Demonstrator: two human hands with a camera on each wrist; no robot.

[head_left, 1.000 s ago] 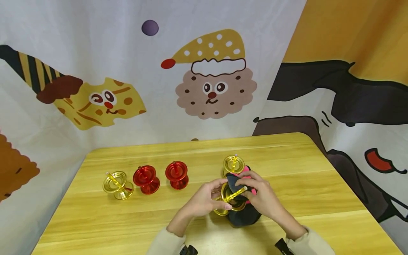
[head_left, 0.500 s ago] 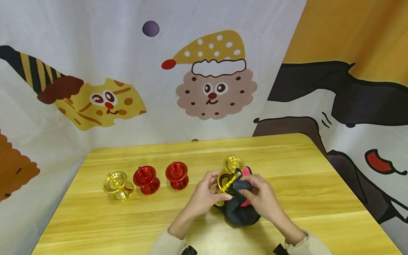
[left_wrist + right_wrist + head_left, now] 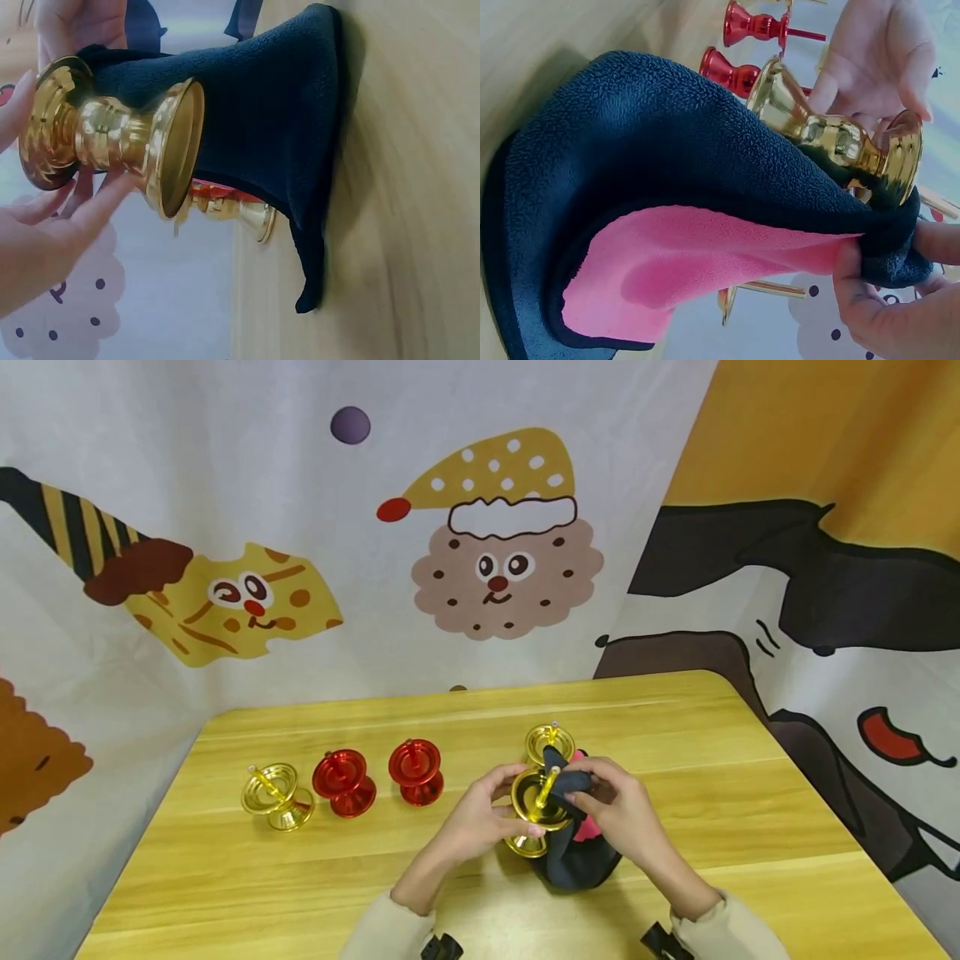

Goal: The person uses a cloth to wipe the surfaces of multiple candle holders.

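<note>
Gripping the gold stand (image 3: pixel 529 814), the left hand (image 3: pixel 480 820) is steadying it well inside the far edge of the table (image 3: pixel 225 893) in the head view. Left wrist view: its foot (image 3: pixel 176 150) is hanging clear. Right wrist view: the right hand (image 3: pixel 904 315) is pinching the cloth (image 3: pixel 652 135), probably needing only light pressure.

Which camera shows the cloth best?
The right wrist view: the cloth fills much of the picture, showing dark and pink sides. The head view shows it small, partly covered by the right hand; left wrist shows mostly its dark side.
</note>
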